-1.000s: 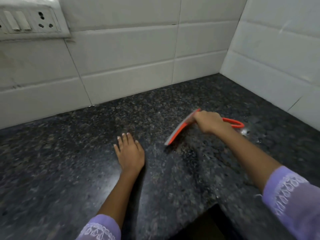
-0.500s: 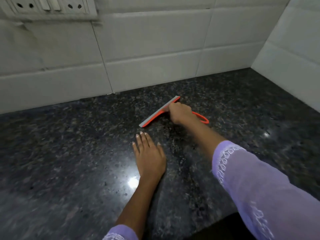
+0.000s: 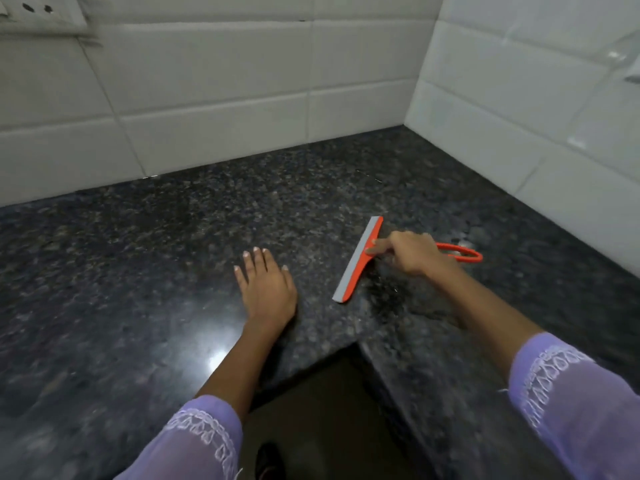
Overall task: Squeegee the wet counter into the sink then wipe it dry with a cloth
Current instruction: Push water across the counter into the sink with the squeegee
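— Where's the squeegee (image 3: 358,260)?

— On the counter (image 3: 156,271), right of centre, my right hand (image 3: 412,252) wrapped round its handle, forefinger pressing the head. Blade runs far-right to near-left, lower end toward my left hand (image 3: 265,287).

— And that one?

— Flat, fingers spread, holding nothing. No sink in sight.

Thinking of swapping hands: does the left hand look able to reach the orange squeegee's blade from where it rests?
Probably yes. The left hand lies flat on the dark granite counter, with only bare counter between it and the orange squeegee, which the right hand holds.
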